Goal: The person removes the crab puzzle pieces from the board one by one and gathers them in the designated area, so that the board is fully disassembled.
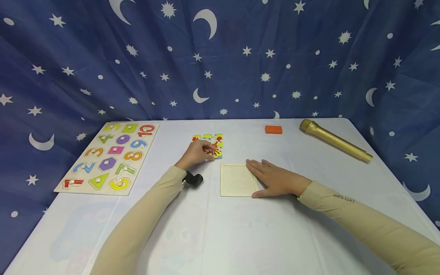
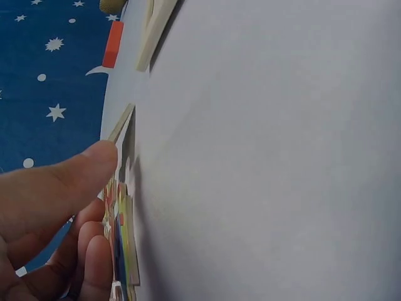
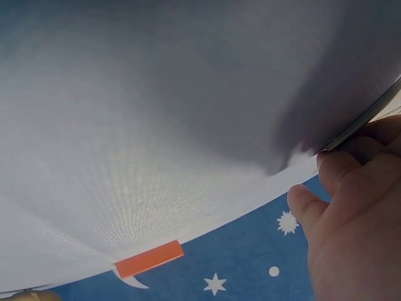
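Note:
A colourful jigsaw puzzle [image 1: 218, 139] lies on the table beneath my left hand [image 1: 198, 152]. The thumb and fingers of that hand pinch a puzzle piece [image 2: 123, 121] at its near right corner; in the left wrist view the piece tilts, with a shadow under it. Several other pieces [image 2: 128, 241] sit beside the curled fingers. A pale wooden puzzle tray [image 1: 237, 181] lies nearer to me, its recess bare. Spread over its right side, my right hand [image 1: 276, 178] has the fingertips at the far edge and the thumb by the near edge.
At the left lies a number-and-shape peg board [image 1: 111, 152]. An orange block [image 1: 273, 130] stands at the back, with a gold microphone [image 1: 335, 141] to its right. A starry blue curtain [image 1: 240, 61] hangs behind the white table [image 1: 258, 236].

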